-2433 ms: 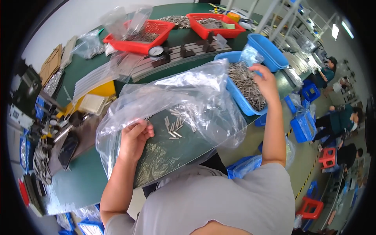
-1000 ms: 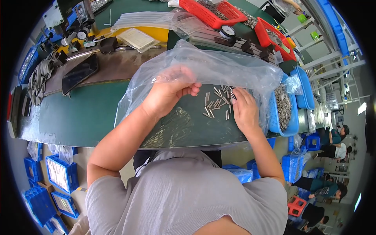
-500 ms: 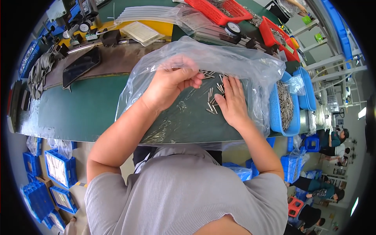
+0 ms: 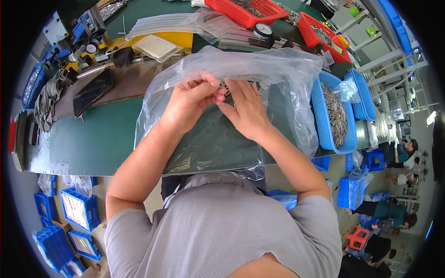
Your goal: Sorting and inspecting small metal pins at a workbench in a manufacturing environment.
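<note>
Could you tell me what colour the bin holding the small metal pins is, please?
The bin is blue, seen in the head view.

We see a long green-topped workbench (image 4: pixel 92 139). On it lies a large clear plastic bag (image 4: pixel 278 74), spread in front of us. To the right sits a blue basket (image 4: pixel 324 125) filled with small metal pins (image 4: pixel 338 116). Further back are two red baskets (image 4: pixel 250 14), a dark phone-like slab (image 4: pixel 92 92), and a yellow tray (image 4: pixel 139 41).
</note>
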### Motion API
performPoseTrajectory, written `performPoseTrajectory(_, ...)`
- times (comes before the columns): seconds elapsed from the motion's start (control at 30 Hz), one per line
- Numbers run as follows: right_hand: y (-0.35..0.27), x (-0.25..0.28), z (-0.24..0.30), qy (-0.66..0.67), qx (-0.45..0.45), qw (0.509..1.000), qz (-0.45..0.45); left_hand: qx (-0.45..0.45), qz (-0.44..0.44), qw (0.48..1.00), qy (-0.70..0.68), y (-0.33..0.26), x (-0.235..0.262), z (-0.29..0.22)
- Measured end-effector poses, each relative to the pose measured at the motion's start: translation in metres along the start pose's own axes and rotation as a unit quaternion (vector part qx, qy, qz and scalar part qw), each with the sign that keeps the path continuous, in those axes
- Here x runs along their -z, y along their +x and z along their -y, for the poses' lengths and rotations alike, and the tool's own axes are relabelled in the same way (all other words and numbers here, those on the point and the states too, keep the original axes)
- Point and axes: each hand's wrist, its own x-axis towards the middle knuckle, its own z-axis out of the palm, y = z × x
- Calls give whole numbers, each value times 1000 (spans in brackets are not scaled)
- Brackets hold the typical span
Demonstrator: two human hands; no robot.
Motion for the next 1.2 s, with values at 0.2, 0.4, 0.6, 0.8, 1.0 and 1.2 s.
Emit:
performPoseTrajectory(0.2,-5,48,-30,73,-28,996,-32,4,13,1000,20,-2,1,-3)
performPoseTrajectory(0.4,-43,96,-28,-58,-150,971,178,14,8,1000,-5,-1,7,-1)
performPoseTrajectory(0.6,-58,73,-31,-91,-139,972,166,26,21,999,31,0,-3,-2)
performPoseTrajectory(0.8,-34,77,-41,120,-250,947,160,6,5,1000,1,3,5,-1)
performPoseTrajectory(1.0,-4,77,-36,284,-292,900,156,4,9,1000,-3,4,0,-9)
performPoseTrajectory(1.2,10,86,-33,392,-299,870,26,0,19,1000,-10,5,6,-12)
